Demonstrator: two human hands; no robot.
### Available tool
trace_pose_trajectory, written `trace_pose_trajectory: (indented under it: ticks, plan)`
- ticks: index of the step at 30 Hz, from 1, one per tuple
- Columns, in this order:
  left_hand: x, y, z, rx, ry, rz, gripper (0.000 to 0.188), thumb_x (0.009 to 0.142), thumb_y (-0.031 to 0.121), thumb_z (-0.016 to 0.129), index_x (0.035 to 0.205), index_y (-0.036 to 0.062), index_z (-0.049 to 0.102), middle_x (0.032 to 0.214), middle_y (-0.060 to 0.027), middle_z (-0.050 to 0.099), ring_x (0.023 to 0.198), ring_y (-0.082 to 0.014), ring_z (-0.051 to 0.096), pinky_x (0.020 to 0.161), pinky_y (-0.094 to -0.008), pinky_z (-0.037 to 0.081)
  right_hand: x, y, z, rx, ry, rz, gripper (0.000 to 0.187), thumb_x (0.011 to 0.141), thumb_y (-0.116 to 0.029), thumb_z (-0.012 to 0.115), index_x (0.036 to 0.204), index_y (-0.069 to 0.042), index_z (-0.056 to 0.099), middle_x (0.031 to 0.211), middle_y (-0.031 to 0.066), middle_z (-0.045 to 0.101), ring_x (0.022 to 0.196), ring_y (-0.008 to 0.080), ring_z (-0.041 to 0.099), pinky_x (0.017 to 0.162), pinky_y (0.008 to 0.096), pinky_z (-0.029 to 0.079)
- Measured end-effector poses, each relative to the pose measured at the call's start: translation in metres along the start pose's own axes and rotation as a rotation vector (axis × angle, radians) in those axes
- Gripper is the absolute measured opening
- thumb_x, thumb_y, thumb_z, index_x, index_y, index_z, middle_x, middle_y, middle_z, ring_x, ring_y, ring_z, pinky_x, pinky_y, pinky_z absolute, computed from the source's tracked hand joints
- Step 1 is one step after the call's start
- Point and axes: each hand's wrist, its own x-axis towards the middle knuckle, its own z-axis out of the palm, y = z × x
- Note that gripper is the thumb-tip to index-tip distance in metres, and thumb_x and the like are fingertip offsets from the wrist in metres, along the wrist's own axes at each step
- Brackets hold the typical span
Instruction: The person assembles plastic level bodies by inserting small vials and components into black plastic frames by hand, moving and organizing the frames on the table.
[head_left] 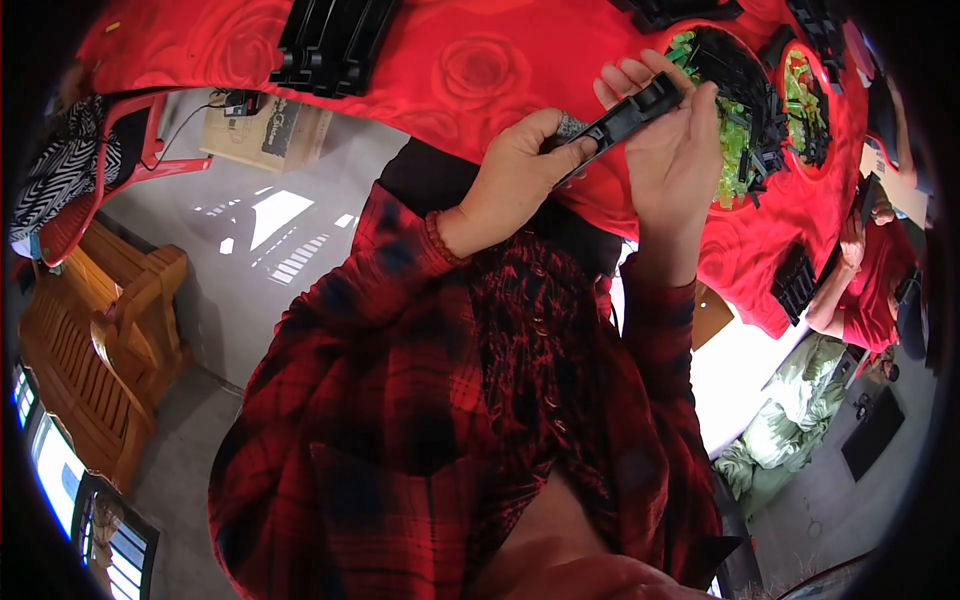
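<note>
A long, narrow black plastic piece [628, 118] with raised ribs and recesses is tilted across my two hands above the red-covered table. My left hand [515, 178] grips its lower end, thumb on top. Something grey and speckled [570, 127] shows at a finger of that hand. My right hand [672, 150] is palm up beneath the upper end, its fingers bent around the far side. Just right of it is a round red container [712, 203] with small yellow-green pieces [733, 150] and small black pieces [728, 70].
Long black parts [333, 45] lie side by side on the rose-patterned red tablecloth [480, 70]. A second red container [826, 110] with similar pieces stands farther right. Another person in a red top [868, 285] works at the right. A wooden chair [90, 340] stands at left.
</note>
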Motion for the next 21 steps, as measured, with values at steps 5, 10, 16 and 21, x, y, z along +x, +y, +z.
trace_pose_trajectory:
  ticks: [5, 10, 16, 21]
  plan:
    - [-0.003, 0.002, 0.001, -0.042, 0.006, 0.017, 0.009, 0.097, 0.011, 0.066, 0.093, 0.0026, 0.063, 0.078, 0.0026, 0.062, 0.069, -0.0028, 0.052, 0.06, -0.0205, 0.04, 0.004, 0.006, -0.011, 0.123, 0.002, 0.049, 0.045, 0.108, -0.041, 0.038, 0.108, 0.0, 0.055, 0.091, 0.0115, 0.06, 0.082, 0.0252, 0.062, 0.083, 0.0444, 0.052]
    - [-0.005, 0.002, -0.002, -0.029, 0.024, -0.007, 0.01, 0.095, 0.01, 0.069, 0.091, 0.0021, 0.064, 0.077, 0.0024, 0.062, 0.068, -0.0032, 0.052, 0.06, -0.0205, 0.041, 0.001, 0.011, 0.002, 0.041, 0.162, 0.012, 0.038, 0.105, -0.038, 0.042, 0.099, -0.003, 0.055, 0.079, 0.0092, 0.058, 0.07, 0.0233, 0.06, 0.072, 0.0424, 0.052]
    - [-0.004, 0.006, -0.004, 0.008, 0.013, -0.038, 0.01, 0.093, 0.009, 0.07, 0.094, 0.0001, 0.065, 0.078, 0.0005, 0.063, 0.069, -0.0051, 0.055, 0.062, -0.0217, 0.044, -0.004, 0.011, 0.011, -0.025, 0.242, -0.015, 0.034, 0.103, -0.035, 0.044, 0.093, -0.004, 0.054, 0.073, 0.0081, 0.055, 0.064, 0.0218, 0.056, 0.066, 0.041, 0.051]
    - [-0.004, 0.003, -0.006, -0.056, -0.025, -0.055, 0.011, 0.093, 0.008, 0.07, 0.096, -0.0011, 0.066, 0.079, -0.0011, 0.064, 0.07, -0.0071, 0.058, 0.063, -0.0227, 0.047, -0.011, 0.01, 0.011, 0.014, 0.145, -0.03, 0.03, 0.105, -0.03, 0.041, 0.088, -0.007, 0.052, 0.073, 0.0054, 0.051, 0.066, 0.0196, 0.05, 0.068, 0.0392, 0.044]
